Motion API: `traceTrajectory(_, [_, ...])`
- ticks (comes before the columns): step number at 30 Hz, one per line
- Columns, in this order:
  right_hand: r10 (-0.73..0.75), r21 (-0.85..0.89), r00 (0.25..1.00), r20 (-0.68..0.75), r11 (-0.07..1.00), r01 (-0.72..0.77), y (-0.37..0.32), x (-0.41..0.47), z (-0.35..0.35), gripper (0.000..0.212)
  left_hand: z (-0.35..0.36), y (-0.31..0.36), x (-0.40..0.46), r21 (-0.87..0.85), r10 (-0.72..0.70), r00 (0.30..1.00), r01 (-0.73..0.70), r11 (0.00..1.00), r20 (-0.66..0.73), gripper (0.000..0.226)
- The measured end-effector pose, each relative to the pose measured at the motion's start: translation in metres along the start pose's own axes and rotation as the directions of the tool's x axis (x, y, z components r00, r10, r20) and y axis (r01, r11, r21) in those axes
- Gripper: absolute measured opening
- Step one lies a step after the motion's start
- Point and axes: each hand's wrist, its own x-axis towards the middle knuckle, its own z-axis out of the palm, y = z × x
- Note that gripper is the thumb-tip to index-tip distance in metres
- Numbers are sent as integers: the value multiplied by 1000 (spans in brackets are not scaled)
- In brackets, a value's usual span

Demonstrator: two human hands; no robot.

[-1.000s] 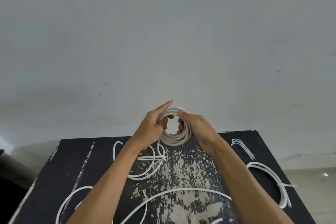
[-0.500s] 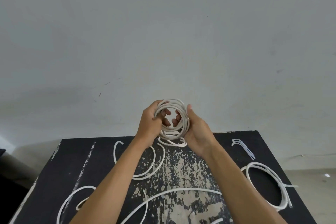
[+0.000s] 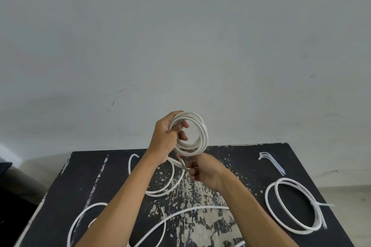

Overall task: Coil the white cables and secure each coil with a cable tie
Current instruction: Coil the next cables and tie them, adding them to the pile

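The left hand point(image 3: 163, 138) has its fingers curled through a small round coil of white cable point(image 3: 192, 134) and grips it upright, raised above the far edge of the worn black bench point(image 3: 241, 158). Just below that coil, the right hand point(image 3: 202, 170) pinches the loose tail of the same cable point(image 3: 181, 163) between thumb and fingertips, where it drops away from the coil's lowest turn.

Below the coil, slack white cable point(image 3: 164, 190) loops over the bench. Right of the coil, well apart, lies a bundle of thin white cable ties point(image 3: 273, 163), and nearer the person than those a wider white coil with a tie around it point(image 3: 295, 206).

The step in hand looks like winding: the coil is formed but cable remains loose. Next, probably, the right hand feeds the tail up onto the coil, then reaches for a tie.
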Motion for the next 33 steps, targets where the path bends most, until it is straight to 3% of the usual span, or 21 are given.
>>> traceTrajectory(5, [100,28,995,24,995,-100,-4,-3,0,28,-1,0,-5,-113,-33,999,33,993,-2,42])
traceTrajectory(8, [139,209,990,17,968,-140,-5,0,5,19,2,2,-8,-249,-80,996,88,965,44,36])
traceTrajectory(11, [189,463,982,-1,870,-167,-9,6,2,14,1,5,-10,-354,-108,990,135,925,95,29])
traceTrajectory(14, [222,599,975,26,777,-193,-12,14,-5,13,-1,4,-14,-388,-128,984,167,906,126,32])
traceTrajectory(18, [267,736,963,-45,661,-149,5,35,-24,29,-3,13,-17,-411,-123,984,164,897,125,25])
traceTrajectory(20, [290,751,952,-101,650,-118,22,44,-38,50,-6,20,-16,-385,-110,987,148,911,119,29])
traceTrajectory(22, [302,743,945,-127,660,-111,35,49,-52,56,-6,25,-15,-362,-98,988,135,922,120,36])
traceTrajectory(27, [342,725,925,-168,678,-119,49,60,-78,17,-1,32,-17,-318,-67,986,113,941,153,37])
traceTrajectory(29, [325,720,932,-160,684,-115,48,59,-84,17,-4,31,-16,-310,-63,986,109,944,156,40])
traceTrajectory(33, [236,699,945,-225,715,-12,44,53,-95,38,-19,25,-12,-251,-84,992,106,962,95,41])
